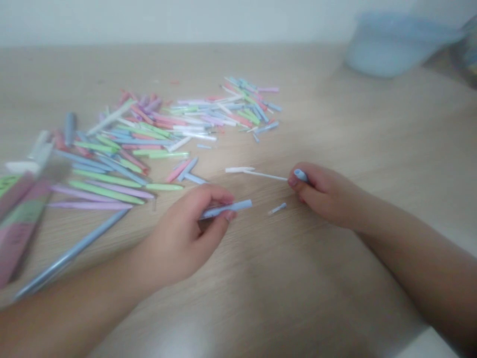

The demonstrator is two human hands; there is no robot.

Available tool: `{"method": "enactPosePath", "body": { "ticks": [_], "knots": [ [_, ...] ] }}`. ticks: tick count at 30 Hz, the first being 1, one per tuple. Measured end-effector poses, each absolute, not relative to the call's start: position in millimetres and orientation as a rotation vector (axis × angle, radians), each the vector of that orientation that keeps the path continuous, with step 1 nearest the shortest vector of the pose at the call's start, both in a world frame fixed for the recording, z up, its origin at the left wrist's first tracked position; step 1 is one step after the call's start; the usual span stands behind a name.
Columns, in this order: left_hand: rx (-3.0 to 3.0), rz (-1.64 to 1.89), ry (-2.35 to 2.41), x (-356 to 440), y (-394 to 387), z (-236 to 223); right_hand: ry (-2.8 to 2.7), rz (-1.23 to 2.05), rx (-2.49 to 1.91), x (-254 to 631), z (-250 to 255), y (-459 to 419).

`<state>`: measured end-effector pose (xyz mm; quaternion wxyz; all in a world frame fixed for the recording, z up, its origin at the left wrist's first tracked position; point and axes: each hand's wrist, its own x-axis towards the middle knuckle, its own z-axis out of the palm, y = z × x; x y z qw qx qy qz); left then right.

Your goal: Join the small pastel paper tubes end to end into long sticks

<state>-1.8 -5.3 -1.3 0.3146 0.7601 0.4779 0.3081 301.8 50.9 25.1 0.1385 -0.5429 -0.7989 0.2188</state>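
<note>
A light blue pen barrel [244, 204] is pinched between the thumb and fingers of my left hand [194, 228], its open end pointing right. My right hand [320, 194] is closed around a blue pen part [300, 175], whose round end sticks up above the fingers. From my right fingertips a thin white stick [266, 175], like a pen refill, reaches left; whether it is held or only touched I cannot tell. At its far end is a white pen piece [236, 170]. Between my hands lies a small blue and clear piece [278, 208].
Pen parts [156, 129] in several colours spread in a heap across the left and middle of the wooden table [298, 298]. A long blue tube [74, 253] lies beside my left forearm. Pink and green packs [22, 233] stand at left, and a blurred blue container [395, 47] at back right.
</note>
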Motion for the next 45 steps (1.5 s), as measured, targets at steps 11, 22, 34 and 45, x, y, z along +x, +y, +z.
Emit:
{"method": "enactPosePath", "body": {
  "ticks": [11, 22, 34, 45],
  "knots": [
    [2.189, 0.772, 1.153, 0, -5, 7, -2.102, 0.777, -1.592, 300, 24, 43],
    [2.221, 0.665, 1.014, 1, -4, 14, -1.818, 1.357, -1.383, 298, 26, 32],
    [2.149, 0.668, 0.845, -5, -14, 5, -2.300, 1.152, -1.309, 300, 38, 27],
    [2.174, 0.684, 0.713, -7, -17, 8, -2.205, 1.211, -1.238, 299, 41, 25]
  ]
}}
